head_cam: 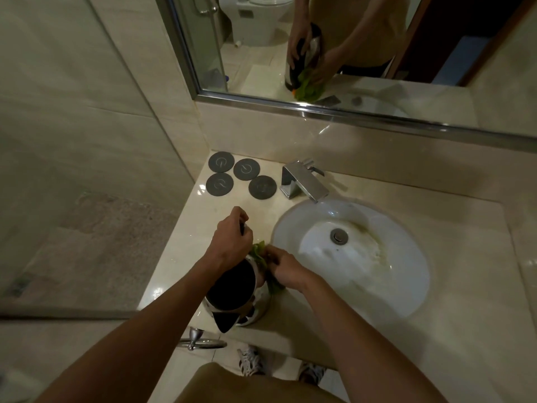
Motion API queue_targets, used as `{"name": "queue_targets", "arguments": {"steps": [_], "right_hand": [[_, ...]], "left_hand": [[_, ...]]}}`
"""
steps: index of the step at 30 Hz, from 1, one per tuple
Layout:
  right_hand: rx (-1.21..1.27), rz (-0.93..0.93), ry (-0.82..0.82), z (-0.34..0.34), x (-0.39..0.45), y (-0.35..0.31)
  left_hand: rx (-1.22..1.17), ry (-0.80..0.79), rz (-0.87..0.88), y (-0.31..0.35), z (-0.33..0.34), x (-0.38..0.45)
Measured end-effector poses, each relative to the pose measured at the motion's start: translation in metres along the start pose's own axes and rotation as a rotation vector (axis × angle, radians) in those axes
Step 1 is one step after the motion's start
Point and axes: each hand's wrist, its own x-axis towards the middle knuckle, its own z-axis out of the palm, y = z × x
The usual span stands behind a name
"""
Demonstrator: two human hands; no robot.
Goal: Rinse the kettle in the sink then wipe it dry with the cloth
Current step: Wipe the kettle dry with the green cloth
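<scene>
The shiny steel kettle with black lid (232,289) stood on the beige marble worktop (180,257), left of the white round sink (406,228). The left hand (229,239) gripped its handle; the right hand (286,269) pressed the green cloth (260,254) against it, fingers curled.

I see the steel kettle (232,289) upright at lower centre, lid open, green cloth (261,257) against its right side, left of the white sink (406,257).
</scene>
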Motion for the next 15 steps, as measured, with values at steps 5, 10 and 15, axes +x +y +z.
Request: {"name": "queue_targets", "arguments": {"steps": [5, 10, 15], "right_hand": [[0.071, -0.063, 0.042, -0.014, -0.040, 0.006], [0.100, -0.119, 0.054, -0.014, -0.035, -0.008], [0.084, -0.002, 0.103, 0.005, -0.015, 0.001]], "left_hand": [[0.009, 0.005, 0.016, -0.001, -0.001, 0.001], [0.009, -0.011, 0.010, -0.001, -0.001, 0.001], [0.005, -0.018, -0.008, 0.000, -0.001, 0.000]]}}
